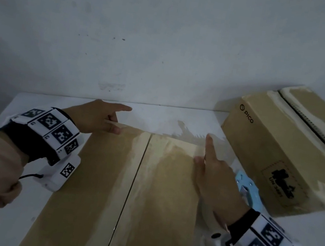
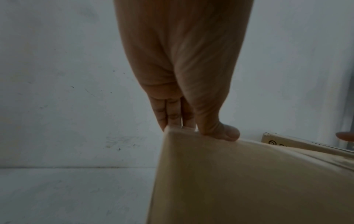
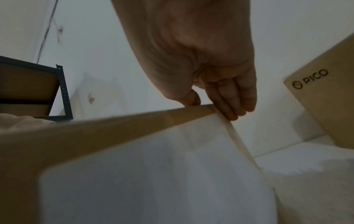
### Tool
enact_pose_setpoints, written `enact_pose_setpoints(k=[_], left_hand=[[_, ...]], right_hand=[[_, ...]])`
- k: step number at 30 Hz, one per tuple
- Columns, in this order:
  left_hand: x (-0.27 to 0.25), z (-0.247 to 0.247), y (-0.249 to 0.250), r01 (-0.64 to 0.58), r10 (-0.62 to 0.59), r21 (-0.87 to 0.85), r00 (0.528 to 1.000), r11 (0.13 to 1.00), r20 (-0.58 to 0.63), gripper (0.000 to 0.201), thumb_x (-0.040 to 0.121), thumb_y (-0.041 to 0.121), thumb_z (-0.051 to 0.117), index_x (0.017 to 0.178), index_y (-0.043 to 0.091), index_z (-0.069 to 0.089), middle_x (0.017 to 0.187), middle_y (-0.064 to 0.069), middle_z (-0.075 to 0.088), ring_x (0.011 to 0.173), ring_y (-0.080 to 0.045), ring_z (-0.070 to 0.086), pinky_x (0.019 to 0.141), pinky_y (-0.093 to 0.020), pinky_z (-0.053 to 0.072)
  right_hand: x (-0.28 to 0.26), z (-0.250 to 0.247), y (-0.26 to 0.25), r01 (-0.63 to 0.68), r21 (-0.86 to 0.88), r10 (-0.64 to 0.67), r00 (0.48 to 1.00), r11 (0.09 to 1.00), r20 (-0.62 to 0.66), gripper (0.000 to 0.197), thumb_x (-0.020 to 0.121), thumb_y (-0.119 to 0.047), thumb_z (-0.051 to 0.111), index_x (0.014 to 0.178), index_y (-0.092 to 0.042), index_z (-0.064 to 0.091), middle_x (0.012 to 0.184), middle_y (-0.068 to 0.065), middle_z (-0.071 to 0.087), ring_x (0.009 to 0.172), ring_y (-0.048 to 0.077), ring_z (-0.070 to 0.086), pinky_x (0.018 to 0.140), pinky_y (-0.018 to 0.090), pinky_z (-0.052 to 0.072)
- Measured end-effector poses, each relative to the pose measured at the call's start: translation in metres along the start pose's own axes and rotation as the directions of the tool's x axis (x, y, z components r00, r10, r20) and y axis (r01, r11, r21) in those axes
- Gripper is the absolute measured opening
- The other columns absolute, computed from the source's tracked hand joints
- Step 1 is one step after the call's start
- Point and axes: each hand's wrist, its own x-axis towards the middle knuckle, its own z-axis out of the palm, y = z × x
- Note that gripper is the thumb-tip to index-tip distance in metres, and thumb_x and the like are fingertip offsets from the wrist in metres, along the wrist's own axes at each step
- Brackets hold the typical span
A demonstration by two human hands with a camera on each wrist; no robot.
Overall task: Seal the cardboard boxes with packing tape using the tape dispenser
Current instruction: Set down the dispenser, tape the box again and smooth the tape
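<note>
A closed cardboard box (image 1: 100, 187) lies in front of me on the white table (image 1: 179, 119), its two top flaps meeting at a dark seam (image 1: 134, 180). My left hand (image 1: 115, 119) holds the far left corner: thumb on top, fingers over the far edge, index finger straight. In the left wrist view the left hand (image 2: 191, 115) pinches that corner of the box (image 2: 239, 181). My right hand (image 1: 205, 155) holds the far right corner, index finger pointing away. The right wrist view shows the right hand (image 3: 220, 100) with thumb on the box (image 3: 95, 130) and fingers down its side. A blue tape dispenser (image 1: 246, 189) lies just right of the box.
A second cardboard box (image 1: 280, 154) marked PICO (image 3: 325, 106) stands at the right, its top seam gaping. A scuffed white wall rises right behind the table. A dark metal shelf (image 3: 38, 91) stands off to the left.
</note>
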Motion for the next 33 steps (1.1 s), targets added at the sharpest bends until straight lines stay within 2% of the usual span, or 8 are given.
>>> enact_pose_setpoints(k=[5, 8, 12, 14, 17, 21, 25, 33], left_hand=[[-0.007, 0.0, 0.008, -0.102, 0.105, 0.03, 0.989, 0.994, -0.108, 0.079, 0.076, 0.022, 0.072, 0.139, 0.036, 0.027, 0.109, 0.012, 0.059, 0.107, -0.003, 0.051, 0.113, -0.028, 0.016], [-0.016, 0.002, 0.006, -0.122, 0.126, 0.037, 0.981, 0.992, -0.144, 0.073, 0.076, 0.028, 0.073, 0.135, 0.038, 0.032, 0.118, 0.008, 0.061, 0.104, -0.003, 0.053, 0.105, -0.027, 0.029], [-0.039, 0.0, 0.006, -0.03, 0.033, 0.09, 0.999, 0.996, -0.031, 0.091, 0.058, 0.081, 0.053, 0.137, 0.041, 0.031, 0.142, 0.007, 0.043, 0.128, -0.011, 0.041, 0.104, -0.026, 0.03], [-0.05, 0.002, 0.012, 0.018, -0.038, 0.203, 0.994, 0.979, 0.098, 0.115, 0.044, 0.096, 0.033, 0.142, 0.036, 0.027, 0.151, 0.01, 0.028, 0.135, -0.011, 0.031, 0.108, -0.025, 0.025], [-0.068, 0.022, 0.025, 0.038, -0.119, 0.339, 0.967, 0.94, 0.224, 0.094, 0.075, 0.076, 0.038, 0.148, 0.025, 0.006, 0.157, 0.004, -0.003, 0.144, -0.016, 0.008, 0.114, -0.03, 0.018], [-0.096, 0.067, 0.035, -0.03, -0.122, 0.466, 0.949, 0.884, 0.292, 0.134, 0.028, 0.093, -0.017, 0.142, 0.022, -0.027, 0.136, 0.004, -0.042, 0.129, -0.011, -0.031, 0.116, -0.052, 0.006], [-0.131, 0.115, 0.06, -0.04, -0.1, 0.376, 0.933, 0.926, 0.345, 0.105, 0.037, 0.087, -0.002, 0.119, 0.034, -0.041, 0.123, 0.01, -0.055, 0.121, -0.017, -0.047, 0.111, -0.05, -0.015], [-0.145, 0.115, 0.073, -0.065, -0.129, 0.469, 0.92, 0.881, 0.37, 0.088, 0.066, 0.082, 0.012, 0.134, 0.044, -0.028, 0.131, 0.016, -0.046, 0.131, -0.013, -0.035, 0.112, -0.055, -0.007]], right_hand=[[0.0, -0.015, 0.009, -0.053, 0.144, 0.052, 0.999, 0.988, 0.014, 0.072, 0.089, -0.043, 0.051, 0.146, -0.023, 0.012, 0.133, 0.005, 0.053, 0.123, 0.027, 0.045, 0.101, 0.037, 0.032], [-0.001, -0.01, 0.001, -0.017, 0.2, -0.011, 0.99, 0.98, 0.138, 0.069, 0.09, -0.042, 0.05, 0.146, -0.023, 0.014, 0.152, 0.005, 0.025, 0.137, 0.025, 0.027, 0.109, 0.035, 0.023], [0.009, 0.0, -0.008, 0.012, 0.162, -0.041, 0.983, 0.987, 0.177, 0.058, 0.096, -0.038, 0.036, 0.146, -0.02, 0.012, 0.157, 0.004, -0.001, 0.142, 0.022, 0.013, 0.112, 0.036, 0.015], [0.022, 0.0, -0.013, 0.022, 0.098, -0.039, 0.984, 0.995, 0.172, 0.054, 0.098, -0.037, 0.031, 0.146, -0.018, 0.014, 0.157, 0.006, 0.0, 0.14, 0.026, 0.017, 0.11, 0.037, 0.019], [0.047, -0.001, -0.015, 0.083, 0.003, -0.083, 0.989, 0.997, 0.12, 0.046, 0.1, -0.034, 0.025, 0.141, -0.013, 0.023, 0.152, 0.014, 0.017, 0.131, 0.033, 0.033, 0.1, 0.039, 0.031], [0.065, 0.005, -0.016, 0.132, -0.155, -0.134, 0.991, 0.979, 0.0, 0.042, 0.1, -0.03, 0.022, 0.135, -0.009, 0.032, 0.13, 0.015, 0.042, 0.106, 0.035, 0.05, 0.082, 0.038, 0.039], [0.066, 0.006, -0.014, 0.148, -0.192, -0.157, 0.987, 0.97, -0.03, 0.039, 0.1, -0.029, 0.023, 0.129, -0.007, 0.037, 0.131, 0.015, 0.043, 0.108, 0.035, 0.051, 0.083, 0.038, 0.039], [0.002, 0.009, -0.003, 0.444, -0.26, -0.334, 0.865, 0.857, 0.375, 0.075, 0.088, -0.063, 0.013, 0.147, -0.019, -0.002, 0.153, -0.001, -0.021, 0.141, 0.02, -0.019, 0.114, 0.045, -0.003]])
